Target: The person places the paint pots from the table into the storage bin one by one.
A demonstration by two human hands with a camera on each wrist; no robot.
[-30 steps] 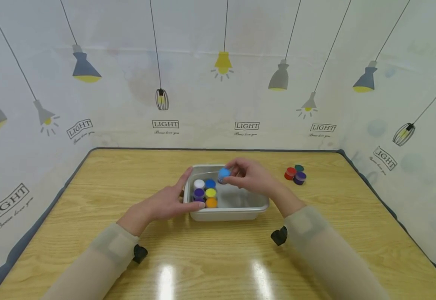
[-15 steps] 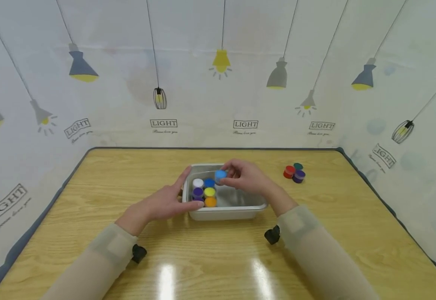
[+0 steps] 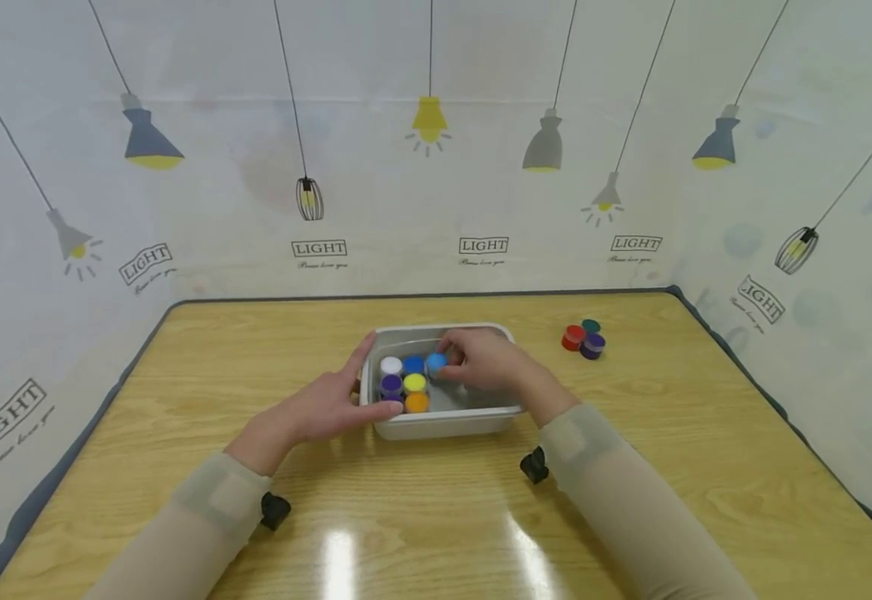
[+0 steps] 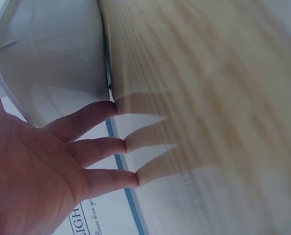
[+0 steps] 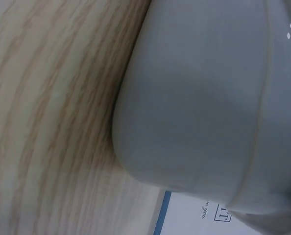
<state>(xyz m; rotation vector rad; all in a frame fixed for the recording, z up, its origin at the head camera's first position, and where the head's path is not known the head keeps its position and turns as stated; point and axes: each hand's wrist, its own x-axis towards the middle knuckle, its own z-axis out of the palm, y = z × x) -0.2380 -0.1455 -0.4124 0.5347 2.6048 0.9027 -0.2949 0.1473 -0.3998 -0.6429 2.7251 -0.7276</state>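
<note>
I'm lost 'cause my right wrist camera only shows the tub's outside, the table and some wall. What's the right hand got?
Observer: The right hand holds a light blue jar inside the tub.
Operator: Are any jars outside?
Observer: Yes: a red jar, a green jar and a purple jar sit on the table, to the tub's right.
Operator: What's the left hand doing?
Observer: The left hand rests against the tub's left end.

Across the upper frame, pendant lamps (image 3: 429, 121) are printed on a pale backdrop (image 3: 376, 158), LIGHT labels (image 3: 319, 248) are set beneath; below, glare (image 3: 339, 558) is caught by the wood-grain table (image 3: 428, 500).
</note>
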